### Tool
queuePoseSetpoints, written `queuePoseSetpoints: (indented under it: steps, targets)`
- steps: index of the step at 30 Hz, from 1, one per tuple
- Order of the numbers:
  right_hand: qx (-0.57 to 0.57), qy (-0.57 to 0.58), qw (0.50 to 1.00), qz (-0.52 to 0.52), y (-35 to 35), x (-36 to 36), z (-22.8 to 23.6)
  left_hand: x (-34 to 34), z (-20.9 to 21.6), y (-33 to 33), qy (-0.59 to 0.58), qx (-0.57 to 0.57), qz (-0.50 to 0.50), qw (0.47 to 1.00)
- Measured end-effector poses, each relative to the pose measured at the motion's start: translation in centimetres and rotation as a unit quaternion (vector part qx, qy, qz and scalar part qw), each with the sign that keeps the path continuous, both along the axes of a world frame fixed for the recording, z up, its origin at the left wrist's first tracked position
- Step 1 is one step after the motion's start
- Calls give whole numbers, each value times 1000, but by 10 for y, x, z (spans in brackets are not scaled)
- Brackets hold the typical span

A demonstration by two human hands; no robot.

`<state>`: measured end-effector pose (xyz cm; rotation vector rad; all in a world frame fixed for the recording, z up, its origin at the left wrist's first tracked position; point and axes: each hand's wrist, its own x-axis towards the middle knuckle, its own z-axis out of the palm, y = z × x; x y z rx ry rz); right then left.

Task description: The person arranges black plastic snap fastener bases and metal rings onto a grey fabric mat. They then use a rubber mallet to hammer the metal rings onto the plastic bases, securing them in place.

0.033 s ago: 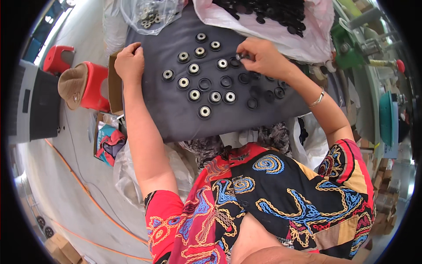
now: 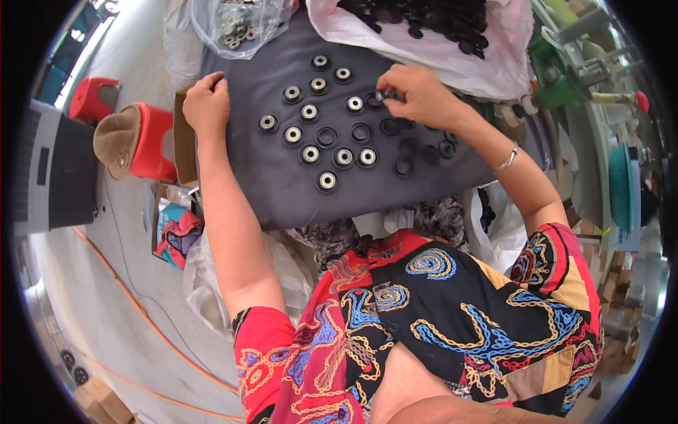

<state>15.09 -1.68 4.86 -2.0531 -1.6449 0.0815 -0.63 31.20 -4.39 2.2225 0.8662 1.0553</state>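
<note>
The grey tabletop [image 2: 282,194] carries a white sack [image 2: 512,42] of black pieces [image 2: 459,18] and a smaller clear bag [image 2: 272,21]. The right hand [image 2: 420,92] has its grip closed on small metal parts [image 2: 385,94], just over some black rings [image 2: 446,148]. The left hand [image 2: 206,106] curls at the left edge; I cannot tell whether its grip holds anything. 12 bearings [image 2: 326,181] sit inside rings mid-tabletop.

Small shiny-and-dark part [image 2: 385,94] is pinched in right hand [image 2: 420,95], above grey-covered table [image 2: 268,198]. Left hand [image 2: 207,104] is held curled at table's left edge. Metal bearings [image 2: 343,157] are seated in black rings; open-centred rings [image 2: 326,136] are scattered nearby. Clear bag [image 2: 272,30] and pale sack [image 2: 514,49] of black pieces [image 2: 462,28] are placed at far edge.
</note>
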Motion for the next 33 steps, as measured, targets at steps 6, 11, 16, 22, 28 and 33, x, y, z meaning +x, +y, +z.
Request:
queuePoseSetpoints:
  steps: [6,11,16,22,28,33]
  targets:
    - [-41,-44,998,-14,0,3,-13,3,2,-3,-6,-30,-12,999]
    - [-16,-21,999,-44,-15,-1,-4,2,0,-5,-7,-49,-13,999]
    - [-1,12,992,-123,-48,0,23,1,-1,-5,-9,-44,-25,999]
    - [2,19,995,-95,-66,-12,9,2,-4,1,-6,-42,-34,999]
    - [-3,-13,996,-86,-46,6,-10,1,-7,4,-16,-57,-40,997]
    - [-26,-41,995,-86,-34,15,-26,3,-1,-4,-19,-41,-40,998]
